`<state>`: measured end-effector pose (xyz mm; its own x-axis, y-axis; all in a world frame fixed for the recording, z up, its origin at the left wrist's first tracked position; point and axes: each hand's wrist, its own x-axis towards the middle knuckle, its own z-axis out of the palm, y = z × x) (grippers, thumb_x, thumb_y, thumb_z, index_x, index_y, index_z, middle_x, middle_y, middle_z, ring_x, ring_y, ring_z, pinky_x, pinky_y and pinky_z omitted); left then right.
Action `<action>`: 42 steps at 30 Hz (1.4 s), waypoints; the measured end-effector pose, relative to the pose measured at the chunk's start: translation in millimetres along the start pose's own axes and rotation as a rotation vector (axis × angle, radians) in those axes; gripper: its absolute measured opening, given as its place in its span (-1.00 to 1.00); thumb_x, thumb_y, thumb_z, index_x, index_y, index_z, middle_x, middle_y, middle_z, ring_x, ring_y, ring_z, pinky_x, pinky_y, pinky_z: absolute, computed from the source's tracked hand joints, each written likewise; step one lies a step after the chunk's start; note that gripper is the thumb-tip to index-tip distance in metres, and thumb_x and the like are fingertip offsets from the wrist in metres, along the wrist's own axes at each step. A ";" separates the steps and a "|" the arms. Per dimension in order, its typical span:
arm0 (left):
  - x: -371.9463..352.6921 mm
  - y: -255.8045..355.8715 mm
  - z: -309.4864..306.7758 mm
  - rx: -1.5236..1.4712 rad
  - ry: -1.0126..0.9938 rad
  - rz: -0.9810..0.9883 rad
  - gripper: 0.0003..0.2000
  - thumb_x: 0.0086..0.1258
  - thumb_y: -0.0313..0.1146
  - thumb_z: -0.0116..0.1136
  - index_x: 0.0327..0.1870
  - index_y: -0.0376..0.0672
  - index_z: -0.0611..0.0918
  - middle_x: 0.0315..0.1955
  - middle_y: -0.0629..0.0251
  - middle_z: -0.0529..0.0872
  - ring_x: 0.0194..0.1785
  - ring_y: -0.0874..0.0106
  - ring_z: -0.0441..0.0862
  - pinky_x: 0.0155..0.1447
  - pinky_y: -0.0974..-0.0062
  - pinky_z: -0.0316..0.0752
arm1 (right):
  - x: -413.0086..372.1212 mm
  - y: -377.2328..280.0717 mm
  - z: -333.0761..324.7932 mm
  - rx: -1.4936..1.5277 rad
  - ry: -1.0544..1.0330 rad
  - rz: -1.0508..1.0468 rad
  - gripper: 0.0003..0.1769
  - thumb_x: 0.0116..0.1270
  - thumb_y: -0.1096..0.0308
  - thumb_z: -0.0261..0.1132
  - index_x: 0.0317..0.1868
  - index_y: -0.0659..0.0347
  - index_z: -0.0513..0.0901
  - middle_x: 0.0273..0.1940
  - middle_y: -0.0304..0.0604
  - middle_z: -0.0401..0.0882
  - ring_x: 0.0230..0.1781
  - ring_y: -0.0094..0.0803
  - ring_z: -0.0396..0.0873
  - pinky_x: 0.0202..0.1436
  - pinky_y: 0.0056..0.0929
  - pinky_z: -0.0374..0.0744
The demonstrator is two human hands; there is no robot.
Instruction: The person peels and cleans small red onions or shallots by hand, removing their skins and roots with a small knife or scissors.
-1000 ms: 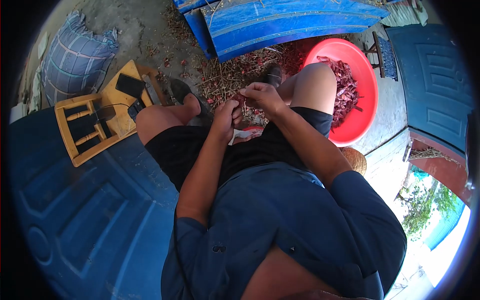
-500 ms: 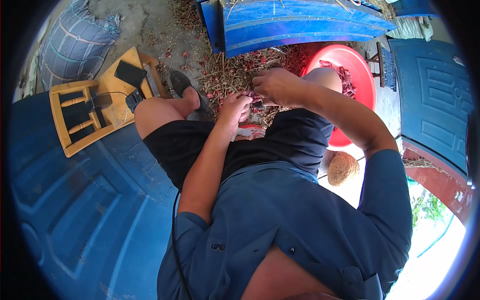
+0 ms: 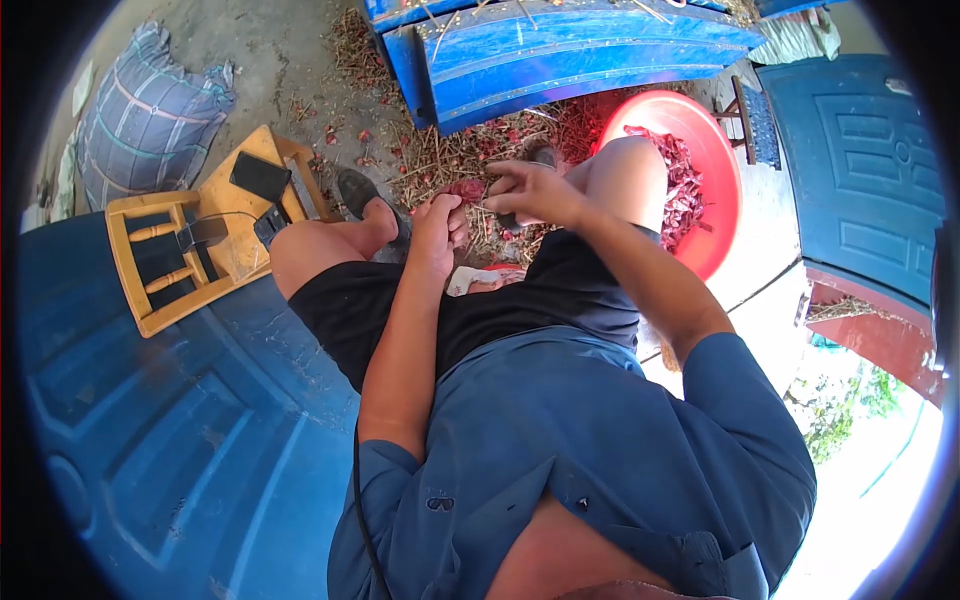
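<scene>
My left hand (image 3: pixel 434 232) is closed around a wrinkled dark red clump of what looks like dried chili peppers (image 3: pixel 466 189), which sticks out past the thumb. Just to its right, my right hand (image 3: pixel 540 193) has its fingers apart and holds nothing that I can see. Both hands are between my knees, above a floor strewn with dry stems (image 3: pixel 440 165). Beside my right knee, a red basin (image 3: pixel 722 205) contains many similar dark red pieces (image 3: pixel 682 190).
A wooden chair (image 3: pixel 225 240) carrying a dark flat device (image 3: pixel 261 176) stands on the left. Behind it is a stuffed checked sack (image 3: pixel 150 115). A blue panel (image 3: pixel 580 70) lies across the front, with a blue door (image 3: pixel 870 170) on the right.
My hands have moved apart; the right hand's fingers have spread. The left hand has shifted slightly left with the red clump, which shows more clearly now.
</scene>
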<state>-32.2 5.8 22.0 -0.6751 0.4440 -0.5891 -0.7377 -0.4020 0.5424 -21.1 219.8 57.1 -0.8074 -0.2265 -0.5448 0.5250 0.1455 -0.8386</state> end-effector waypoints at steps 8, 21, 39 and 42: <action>-14.2 -13.8 21.6 0.185 -0.030 -0.057 -0.92 0.41 -0.34 0.10 -0.31 -0.05 0.49 -0.64 0.57 0.31 -0.62 0.65 0.26 -0.55 0.61 0.16 | -25.1 -5.3 15.6 -0.106 0.357 -0.352 -0.72 0.34 0.34 0.39 0.00 0.30 0.74 -0.22 -0.20 0.75 -0.25 -0.58 0.65 -0.17 -0.53 0.60; 10.3 -45.5 13.4 0.437 0.005 -0.173 -0.91 0.38 -0.41 0.15 -0.37 -0.08 0.53 -0.63 0.58 0.36 -0.60 0.68 0.29 -0.53 0.66 0.15 | -182.6 35.6 -208.1 -1.053 1.602 -0.036 -0.54 0.29 0.20 0.41 0.13 0.26 0.68 0.00 0.00 0.68 0.04 -0.21 0.67 0.16 -0.28 0.58; 7.1 -24.9 -15.4 0.292 0.199 -0.084 -0.92 0.31 -0.38 0.22 -0.32 -0.11 0.57 -0.62 0.51 0.45 -0.64 0.64 0.34 -0.56 0.62 0.20 | 96.1 -203.4 -187.7 -1.029 0.831 -0.742 -0.78 0.22 0.30 0.35 -0.12 0.06 0.71 -0.04 -0.19 0.67 0.05 -0.13 0.61 0.12 -0.24 0.58; 7.0 -21.3 -8.4 0.296 0.197 -0.091 -0.91 0.30 -0.39 0.22 -0.32 -0.13 0.56 -0.63 0.51 0.44 -0.64 0.65 0.33 -0.57 0.62 0.20 | 90.1 -203.2 -192.9 -0.986 0.793 -0.654 -0.79 0.26 0.28 0.37 -0.11 0.10 0.72 -0.07 -0.17 0.69 0.02 -0.16 0.64 0.09 -0.30 0.59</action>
<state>-21.2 10.7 1.3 -0.6159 0.2932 -0.7313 -0.7811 -0.1063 0.6153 -252.5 355.6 178.1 -0.9348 0.0289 0.3539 -0.1288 0.9012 -0.4139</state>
